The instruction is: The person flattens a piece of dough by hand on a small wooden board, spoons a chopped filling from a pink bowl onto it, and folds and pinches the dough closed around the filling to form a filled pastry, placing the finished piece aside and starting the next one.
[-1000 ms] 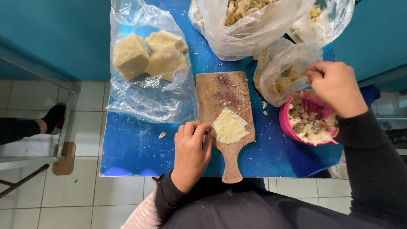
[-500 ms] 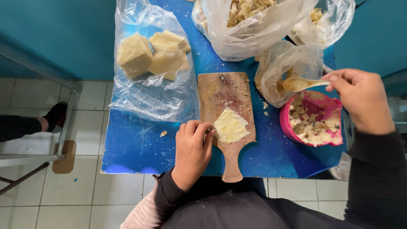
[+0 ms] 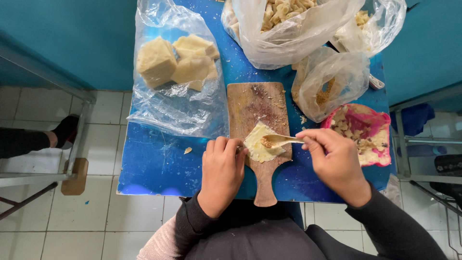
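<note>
A flat pale piece of dough (image 3: 260, 147) lies on a wooden paddle board (image 3: 257, 103) on the blue table (image 3: 159, 166). My right hand (image 3: 334, 161) holds a small wooden spoon (image 3: 279, 140) whose bowl, carrying brown filling, rests over the dough. My left hand (image 3: 222, 171) lies at the board's left edge, fingertips touching the dough. A pink bowl (image 3: 380, 120) of crumbly filling stands just right of my right hand.
A clear plastic bag with pale dough blocks (image 3: 175, 62) lies at the left. Several plastic bags of food (image 3: 288, 29) crowd the back and right. A person's dark shoe (image 3: 65, 130) and a metal frame (image 3: 77, 144) show on the tiled floor at the left.
My right hand has come from the pink bowl leftward to the board, bringing the spoon with filling over the dough. My left hand has stayed by the dough.
</note>
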A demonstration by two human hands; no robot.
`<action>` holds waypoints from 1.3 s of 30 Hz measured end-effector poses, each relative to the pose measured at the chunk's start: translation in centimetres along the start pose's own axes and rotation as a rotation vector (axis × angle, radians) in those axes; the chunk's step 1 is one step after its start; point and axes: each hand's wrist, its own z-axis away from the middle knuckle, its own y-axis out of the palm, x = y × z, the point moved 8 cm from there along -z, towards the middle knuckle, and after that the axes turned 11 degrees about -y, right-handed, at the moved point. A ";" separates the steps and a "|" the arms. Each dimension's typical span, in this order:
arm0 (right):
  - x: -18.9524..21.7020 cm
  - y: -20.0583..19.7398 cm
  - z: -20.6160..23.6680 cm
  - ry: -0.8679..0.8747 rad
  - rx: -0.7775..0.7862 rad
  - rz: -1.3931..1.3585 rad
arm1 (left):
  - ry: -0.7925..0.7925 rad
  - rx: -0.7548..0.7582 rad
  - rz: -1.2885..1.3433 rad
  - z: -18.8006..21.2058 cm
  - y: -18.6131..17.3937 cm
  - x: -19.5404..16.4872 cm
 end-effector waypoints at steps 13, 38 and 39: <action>7.2 1.1 3.2 -0.758 0.127 0.497 | 0.115 -0.034 -0.001 0.3 -0.2 -1.7; -5.8 -10.2 -9.4 -0.262 -0.396 -0.045 | 0.122 -0.030 0.127 1.0 0.7 -1.0; -6.6 -11.3 -8.0 -0.178 -0.404 -0.025 | 0.125 -0.027 0.126 1.0 0.7 -1.1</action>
